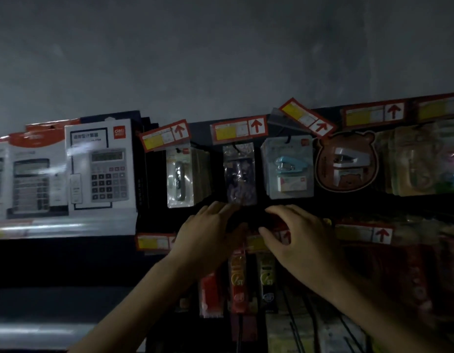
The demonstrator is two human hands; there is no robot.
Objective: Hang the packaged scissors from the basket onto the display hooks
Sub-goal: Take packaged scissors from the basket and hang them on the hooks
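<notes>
Likely scissors pack (240, 174) hangs just left of blue stapler pack (288, 166); left hand (210, 230) straight-fingered at its bottom edge, right hand (297, 233) loosely curled, grasp unclear; steady it, confirm hole seated.

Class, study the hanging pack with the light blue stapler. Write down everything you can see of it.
The stapler pack is a clear blister on a pale card, holding a light blue stapler above a white box. It hangs upright from a dark hook in the top row, foremost of a stack of like packs, between a dark packet and a bear-shaped pack. The left hand and right hand are below it, not touching it.
</notes>
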